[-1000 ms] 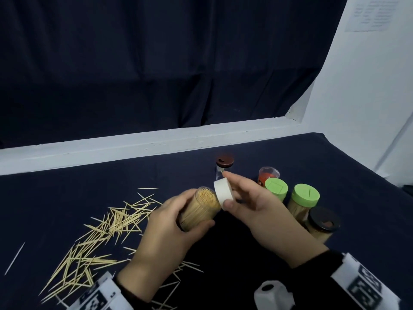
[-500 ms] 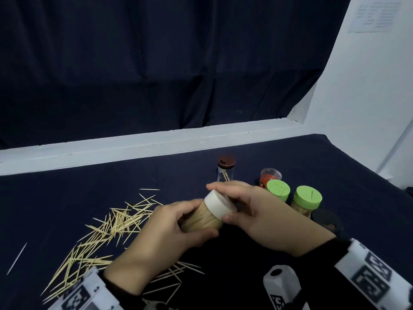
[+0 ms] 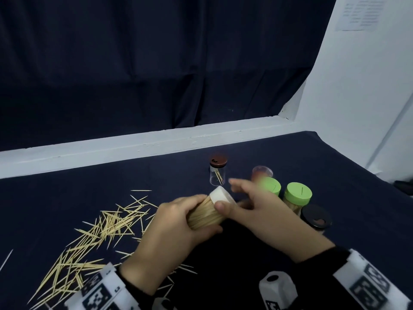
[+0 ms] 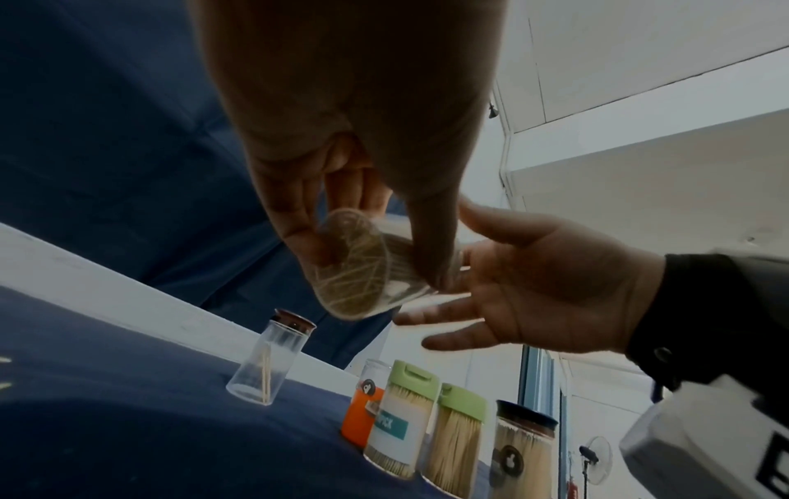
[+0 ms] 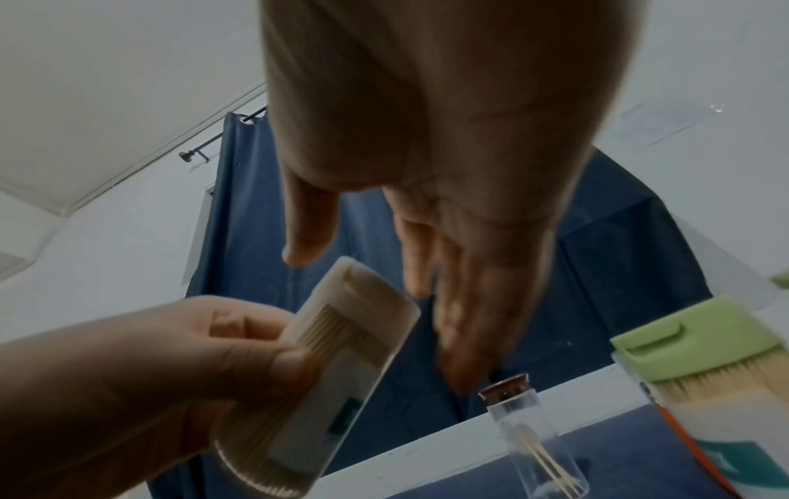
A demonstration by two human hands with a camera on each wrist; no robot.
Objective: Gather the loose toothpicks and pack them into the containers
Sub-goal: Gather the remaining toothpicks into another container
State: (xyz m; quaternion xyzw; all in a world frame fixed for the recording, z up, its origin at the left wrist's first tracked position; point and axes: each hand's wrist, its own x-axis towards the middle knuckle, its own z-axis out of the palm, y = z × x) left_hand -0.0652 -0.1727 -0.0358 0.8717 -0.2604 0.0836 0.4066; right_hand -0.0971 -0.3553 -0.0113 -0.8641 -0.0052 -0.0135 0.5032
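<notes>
My left hand (image 3: 202,214) grips a clear container (image 3: 206,218) packed full of toothpicks, tilted above the cloth, with a white cap (image 3: 221,195) on its top. In the left wrist view the fingers wrap round the container's round base (image 4: 354,266). My right hand (image 3: 230,194) is beside the cap with straight, spread fingers (image 5: 461,304) and holds nothing; its thumb is close to the cap (image 5: 358,304). Many loose toothpicks (image 3: 100,231) lie scattered on the dark blue cloth to the left of my hands.
Right of my hands stand a glass vial with a brown lid (image 3: 218,172) holding a few toothpicks, an orange container (image 3: 262,173), two green-lidded containers (image 3: 298,194) and a black-lidded one (image 3: 316,217). A white ledge (image 3: 156,143) runs along the back.
One second ago my right hand held the white cap off the open container. It set the cap on the mouth, then let go and spread its fingers.
</notes>
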